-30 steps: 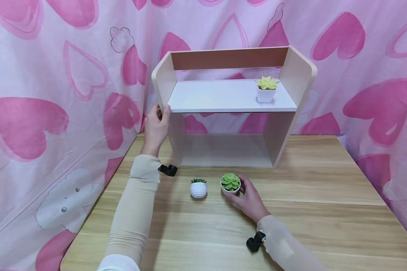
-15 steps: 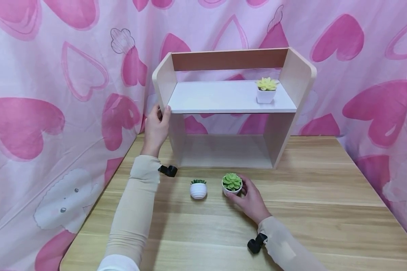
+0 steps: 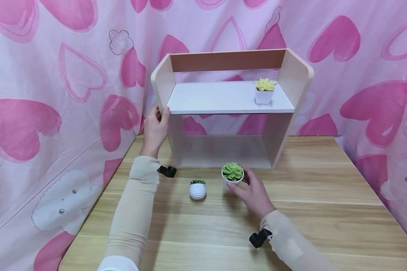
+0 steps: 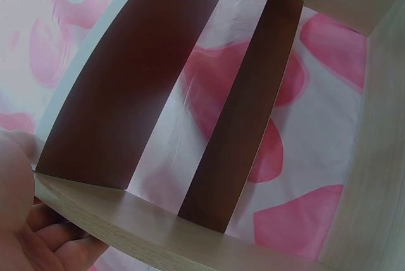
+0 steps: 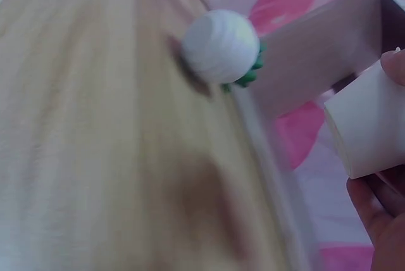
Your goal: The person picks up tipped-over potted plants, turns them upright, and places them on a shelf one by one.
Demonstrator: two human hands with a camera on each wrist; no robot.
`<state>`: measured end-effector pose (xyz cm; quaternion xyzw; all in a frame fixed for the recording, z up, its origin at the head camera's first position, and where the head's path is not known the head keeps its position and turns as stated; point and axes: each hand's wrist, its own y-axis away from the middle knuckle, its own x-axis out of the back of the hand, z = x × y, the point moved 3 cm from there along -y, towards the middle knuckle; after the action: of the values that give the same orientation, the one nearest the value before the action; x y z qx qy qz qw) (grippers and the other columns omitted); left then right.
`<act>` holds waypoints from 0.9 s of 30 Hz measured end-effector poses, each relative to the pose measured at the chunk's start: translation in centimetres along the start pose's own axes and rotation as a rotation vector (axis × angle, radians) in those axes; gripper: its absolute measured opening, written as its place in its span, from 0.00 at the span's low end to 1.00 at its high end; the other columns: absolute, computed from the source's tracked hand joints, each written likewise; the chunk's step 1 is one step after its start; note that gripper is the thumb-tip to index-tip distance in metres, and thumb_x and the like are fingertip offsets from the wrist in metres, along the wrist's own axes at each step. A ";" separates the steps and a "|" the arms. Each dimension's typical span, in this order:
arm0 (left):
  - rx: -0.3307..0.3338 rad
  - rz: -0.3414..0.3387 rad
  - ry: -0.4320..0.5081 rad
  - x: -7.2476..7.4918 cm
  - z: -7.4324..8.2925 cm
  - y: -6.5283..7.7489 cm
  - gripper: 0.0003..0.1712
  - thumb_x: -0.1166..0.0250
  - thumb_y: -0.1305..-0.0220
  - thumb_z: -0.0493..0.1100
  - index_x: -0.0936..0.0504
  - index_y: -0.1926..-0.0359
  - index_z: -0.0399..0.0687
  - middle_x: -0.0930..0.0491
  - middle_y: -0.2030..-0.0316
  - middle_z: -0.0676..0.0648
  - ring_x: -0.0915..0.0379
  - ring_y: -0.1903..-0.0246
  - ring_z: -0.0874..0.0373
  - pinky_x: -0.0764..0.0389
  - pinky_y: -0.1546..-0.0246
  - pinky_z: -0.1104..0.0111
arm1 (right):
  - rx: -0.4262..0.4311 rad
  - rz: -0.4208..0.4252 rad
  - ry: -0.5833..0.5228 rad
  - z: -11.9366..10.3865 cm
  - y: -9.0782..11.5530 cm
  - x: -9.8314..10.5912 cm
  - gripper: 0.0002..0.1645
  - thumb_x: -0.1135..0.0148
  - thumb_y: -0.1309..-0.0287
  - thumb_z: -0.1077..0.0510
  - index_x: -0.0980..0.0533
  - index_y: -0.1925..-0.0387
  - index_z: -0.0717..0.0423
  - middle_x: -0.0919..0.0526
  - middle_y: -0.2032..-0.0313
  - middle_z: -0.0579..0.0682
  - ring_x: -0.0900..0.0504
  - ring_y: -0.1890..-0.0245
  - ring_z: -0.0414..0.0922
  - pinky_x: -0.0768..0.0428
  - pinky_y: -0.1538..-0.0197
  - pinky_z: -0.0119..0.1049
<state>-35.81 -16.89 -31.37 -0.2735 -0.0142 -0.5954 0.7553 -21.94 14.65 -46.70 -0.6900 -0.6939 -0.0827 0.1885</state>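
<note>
My right hand (image 3: 255, 194) grips a green succulent in a white pot (image 3: 232, 173) between thumb and fingers, above the table. In the right wrist view the white pot (image 5: 370, 122) is seen from the side, its plant out of sight. With thumb in front and fingers behind, my left hand (image 3: 155, 130) grips the left side panel of a small wooden shelf (image 3: 230, 98); the left wrist view shows fingers (image 4: 69, 245) under that panel's edge. Left of the held plant, a ribbed white pot with a dark green succulent (image 3: 198, 190) stands on the table.
A yellow succulent in a square white pot (image 3: 264, 91) stands at the right end of the shelf's white upper board. The shelf rests at the back of the wooden table (image 3: 325, 210). A pink heart-print curtain (image 3: 81, 113) hangs behind and at both sides.
The green succulent has risen off the table in my right hand and moved slightly toward the shelf. My left hand keeps its hold on the side panel.
</note>
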 end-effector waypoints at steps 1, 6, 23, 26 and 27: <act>-0.002 0.002 -0.001 0.0 0.0 0.0 0.36 0.43 0.17 0.60 0.30 0.21 0.44 0.27 0.24 0.36 0.28 0.25 0.43 0.26 0.24 0.48 | 0.016 0.005 0.001 -0.4 -0.1 0.2 0.47 0.20 0.38 0.54 0.32 0.23 0.58 0.20 0.31 0.62 0.19 0.31 0.61 0.23 0.25 0.60; -0.003 0.005 0.000 0.1 0.0 0.0 0.36 0.43 0.17 0.60 0.30 0.21 0.43 0.27 0.24 0.36 0.28 0.25 0.43 0.26 0.24 0.48 | 0.057 0.014 0.002 -2.4 -0.6 1.2 0.46 0.20 0.37 0.53 0.31 0.24 0.57 0.19 0.33 0.61 0.18 0.33 0.59 0.23 0.26 0.60; 0.012 -0.014 0.001 0.0 0.0 0.0 0.37 0.44 0.17 0.60 0.32 0.20 0.43 0.30 0.22 0.37 0.31 0.23 0.44 0.28 0.23 0.49 | 0.245 0.112 0.019 -8.7 -3.5 5.2 0.41 0.21 0.37 0.58 0.29 0.27 0.62 0.19 0.34 0.59 0.18 0.38 0.53 0.25 0.40 0.15; 0.013 -0.013 0.003 0.1 0.0 0.0 0.37 0.44 0.17 0.60 0.32 0.20 0.44 0.29 0.22 0.38 0.30 0.23 0.45 0.28 0.23 0.49 | 0.256 0.123 0.046 -10.1 -4.2 5.7 0.41 0.21 0.37 0.56 0.29 0.27 0.62 0.19 0.34 0.59 0.18 0.37 0.52 0.25 0.40 0.17; 0.013 -0.012 0.004 0.1 0.0 0.0 0.37 0.44 0.17 0.60 0.32 0.20 0.44 0.29 0.22 0.38 0.30 0.23 0.45 0.28 0.23 0.49 | 0.259 0.126 0.054 -10.5 -4.4 5.9 0.41 0.21 0.37 0.55 0.29 0.27 0.62 0.19 0.34 0.59 0.18 0.37 0.52 0.25 0.40 0.17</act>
<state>-35.71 -16.99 -31.30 -0.2673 -0.0181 -0.6003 0.7536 -24.61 16.03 -34.22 -0.6997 -0.6487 0.0012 0.2993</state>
